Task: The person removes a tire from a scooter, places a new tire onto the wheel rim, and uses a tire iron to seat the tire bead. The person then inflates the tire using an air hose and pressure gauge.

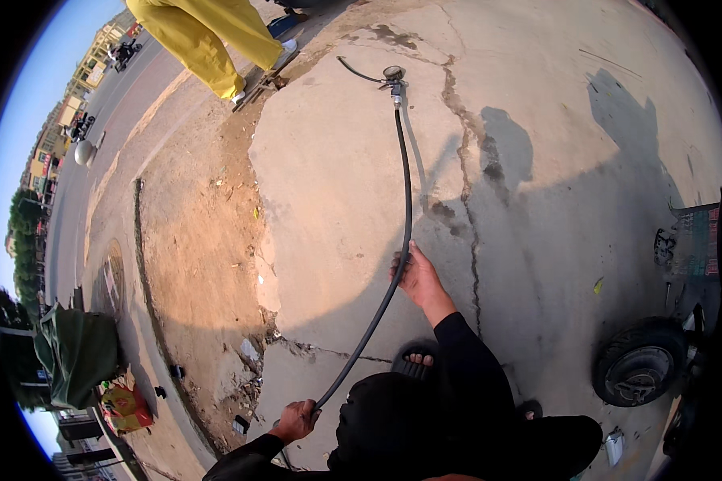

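A black air hose (406,172) runs in a long curve from near my body to a tyre inflator with a round gauge (393,78) at its far end. A short thin black tube sticks out leftward from the inflator. My left hand (297,420) is closed around the hose at the lower left. Farther up, my right hand (422,278) grips the hose about midway, thumb on one side and fingers partly hidden behind it. I cannot tell whether the inflator touches the concrete.
Cracked concrete (337,216) lies ahead, with a dirt strip (200,232) to its left. A person in yellow trousers (208,40) stands at the far left. A small wheel (640,362) is at the right. My sandalled foot (417,359) is below my right hand.
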{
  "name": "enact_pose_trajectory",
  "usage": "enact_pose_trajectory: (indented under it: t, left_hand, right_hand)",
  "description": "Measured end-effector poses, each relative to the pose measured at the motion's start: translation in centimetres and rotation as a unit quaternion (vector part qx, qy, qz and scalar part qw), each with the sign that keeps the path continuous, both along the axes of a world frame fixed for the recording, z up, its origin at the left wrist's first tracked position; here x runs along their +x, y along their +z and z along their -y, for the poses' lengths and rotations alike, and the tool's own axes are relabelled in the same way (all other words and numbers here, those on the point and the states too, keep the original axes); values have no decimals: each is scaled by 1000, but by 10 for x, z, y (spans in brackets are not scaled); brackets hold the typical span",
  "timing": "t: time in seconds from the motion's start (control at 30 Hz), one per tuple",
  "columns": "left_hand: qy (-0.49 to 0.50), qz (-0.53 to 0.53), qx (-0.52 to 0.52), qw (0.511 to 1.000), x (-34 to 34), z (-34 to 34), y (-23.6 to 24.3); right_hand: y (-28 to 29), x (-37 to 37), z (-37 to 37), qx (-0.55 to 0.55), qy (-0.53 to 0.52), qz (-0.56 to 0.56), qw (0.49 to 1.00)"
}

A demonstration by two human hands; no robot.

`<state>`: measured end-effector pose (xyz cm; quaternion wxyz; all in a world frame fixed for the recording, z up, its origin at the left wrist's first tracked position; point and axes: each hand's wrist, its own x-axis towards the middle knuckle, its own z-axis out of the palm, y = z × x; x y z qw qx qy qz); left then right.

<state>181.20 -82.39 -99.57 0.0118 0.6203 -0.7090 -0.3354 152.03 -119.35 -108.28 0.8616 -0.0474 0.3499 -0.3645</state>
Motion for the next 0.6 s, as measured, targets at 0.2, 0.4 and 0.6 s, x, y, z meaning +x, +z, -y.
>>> enact_pose_trajectory:
  t: [0.2,0.4,0.6]
  left_hand:
    - [-30,363,531,765,207,-73,-7]
    - [200,22,-111,973,17,293,-97]
    - [327,6,1,945,-148,458,-198]
  right_hand:
    - [-4,59,-167,-321,608,-45,725]
    - [10,22,-134,-478,490,-290,669]
    - [98,-221,-47,-300,241,-611,691]
